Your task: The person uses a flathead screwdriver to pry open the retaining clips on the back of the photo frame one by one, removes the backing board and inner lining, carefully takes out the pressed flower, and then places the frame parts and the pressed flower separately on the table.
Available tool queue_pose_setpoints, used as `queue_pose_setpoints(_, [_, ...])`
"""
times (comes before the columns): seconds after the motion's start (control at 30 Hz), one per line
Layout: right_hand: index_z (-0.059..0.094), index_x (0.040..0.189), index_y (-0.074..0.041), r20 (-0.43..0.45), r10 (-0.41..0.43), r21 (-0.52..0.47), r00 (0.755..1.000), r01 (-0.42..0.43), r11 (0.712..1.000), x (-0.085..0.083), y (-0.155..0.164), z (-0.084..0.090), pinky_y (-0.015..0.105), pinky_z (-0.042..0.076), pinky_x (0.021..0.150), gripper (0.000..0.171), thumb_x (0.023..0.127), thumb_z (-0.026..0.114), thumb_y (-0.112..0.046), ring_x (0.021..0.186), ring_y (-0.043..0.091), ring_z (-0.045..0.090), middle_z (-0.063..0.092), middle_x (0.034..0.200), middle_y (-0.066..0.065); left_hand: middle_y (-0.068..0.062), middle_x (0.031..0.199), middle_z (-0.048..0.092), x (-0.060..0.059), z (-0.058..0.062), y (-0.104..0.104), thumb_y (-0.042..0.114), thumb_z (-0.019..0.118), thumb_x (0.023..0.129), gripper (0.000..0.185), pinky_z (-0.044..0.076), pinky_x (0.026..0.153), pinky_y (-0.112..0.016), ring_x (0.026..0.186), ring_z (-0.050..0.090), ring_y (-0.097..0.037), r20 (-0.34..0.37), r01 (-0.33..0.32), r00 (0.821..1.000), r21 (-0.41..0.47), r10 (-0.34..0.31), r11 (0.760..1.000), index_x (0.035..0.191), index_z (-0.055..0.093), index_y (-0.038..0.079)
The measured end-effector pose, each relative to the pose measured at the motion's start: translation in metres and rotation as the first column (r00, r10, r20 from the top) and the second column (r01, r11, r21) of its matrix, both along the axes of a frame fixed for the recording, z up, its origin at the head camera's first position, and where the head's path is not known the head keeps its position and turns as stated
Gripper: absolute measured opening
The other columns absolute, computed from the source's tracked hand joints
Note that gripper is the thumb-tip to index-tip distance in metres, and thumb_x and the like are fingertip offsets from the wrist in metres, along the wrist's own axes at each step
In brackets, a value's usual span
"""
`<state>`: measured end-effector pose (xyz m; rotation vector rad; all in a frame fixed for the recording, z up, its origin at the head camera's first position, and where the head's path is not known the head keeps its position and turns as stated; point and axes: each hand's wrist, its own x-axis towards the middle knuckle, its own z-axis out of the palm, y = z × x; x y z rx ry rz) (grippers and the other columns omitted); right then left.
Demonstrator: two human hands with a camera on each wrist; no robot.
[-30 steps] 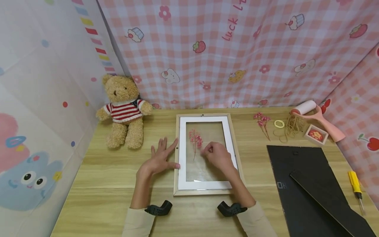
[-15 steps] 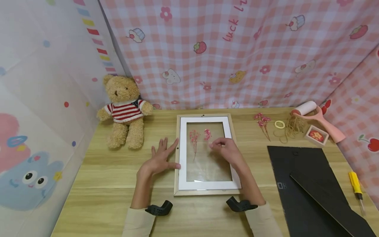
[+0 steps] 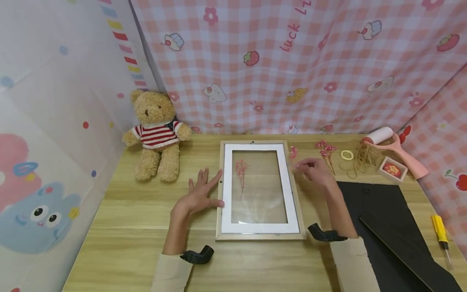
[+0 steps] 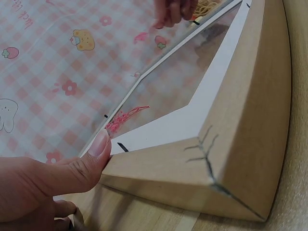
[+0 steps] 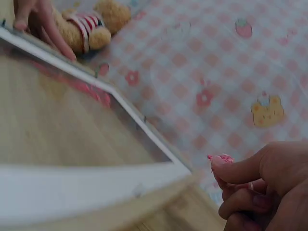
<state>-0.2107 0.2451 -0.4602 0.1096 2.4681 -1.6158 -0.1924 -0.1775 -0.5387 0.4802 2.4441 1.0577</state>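
Note:
A wooden picture frame (image 3: 260, 237) with a white mat and a glass pane lies on the table. On the pane, toward its upper left, rests a sprig of small pink dried flowers (image 3: 240, 167). My left hand (image 3: 198, 195) has its fingers spread at the frame's left side, the thumb touching the edge. Just beyond the frame's right edge, my right hand (image 3: 316, 172) pinches another pink dried flower sprig (image 3: 293, 152) between thumb and fingers. Its pink head shows past the fingertips in the right wrist view, while the hand hides most of the stem.
To the right lie more pink flowers (image 3: 325, 148), a yellow ring (image 3: 347, 155), twine (image 3: 365, 157), a small box (image 3: 393, 169) and a pink-handled roller (image 3: 405, 154). A black backing board (image 3: 386, 198) and yellow screwdriver (image 3: 439, 229) lie nearer. A teddy bear (image 3: 155, 134) sits at left.
My right hand has moved right, from over the glass to beyond the frame's right edge, carrying a flower sprig. The left hand and the sprig on the pane have stayed in place.

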Motion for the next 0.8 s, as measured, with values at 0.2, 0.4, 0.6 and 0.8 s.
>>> queue_pose_setpoints(0.2, [0.065,0.127,0.023,0.031,0.007,0.085,0.999,-0.010,0.996,-0.024,0.045,-0.001,0.026,0.034,0.054,0.036,0.109,0.063,-0.008,0.053,0.004,0.036,0.042,0.060,-0.012,-0.022,0.181,-0.020,0.001,0.003,0.002,0.063,0.082,0.089,0.117,-0.026,0.127,-0.070,0.167,-0.027,-0.040,-0.005,0.008,1.000,-0.019,-0.008,1.000,0.178,0.012,0.033])
queue_pose_setpoints(0.4, [0.072,0.090,0.008,0.045,0.009,0.161,0.999,-0.016,0.987,-0.044,0.064,-0.005,0.026,0.033,0.052,0.022,0.106,0.061,-0.001,0.052,0.005,0.035,0.039,0.056,-0.012,-0.023,0.181,-0.018,0.003,0.009,0.002,0.065,0.080,0.089,0.117,-0.026,0.127,-0.070,0.167,-0.026,-0.041,-0.010,0.003,1.000,-0.004,-0.003,1.000,0.178,0.013,0.031])
queue_pose_setpoints(0.6, [0.047,0.062,-0.018,0.064,0.022,0.278,0.998,-0.039,0.960,-0.056,0.069,-0.013,0.027,0.032,0.053,0.048,0.105,0.069,-0.012,0.053,0.008,0.034,0.037,0.055,-0.011,-0.022,0.181,-0.019,0.003,0.011,0.001,0.069,0.080,0.086,0.119,-0.026,0.127,-0.069,0.167,-0.026,-0.040,-0.008,0.001,1.000,-0.003,-0.001,1.000,0.178,0.013,0.032])
queue_pose_setpoints(0.8, [0.044,0.057,-0.019,0.021,0.026,0.310,0.999,-0.031,0.950,-0.067,0.078,-0.026,0.031,0.029,0.052,0.050,0.099,0.071,-0.019,0.050,0.010,0.029,0.035,0.052,-0.009,-0.020,0.181,-0.019,0.004,0.010,0.001,0.069,0.080,0.086,0.118,-0.026,0.128,-0.067,0.167,-0.025,-0.039,-0.007,0.000,1.000,-0.011,0.000,1.000,0.177,0.013,0.033])
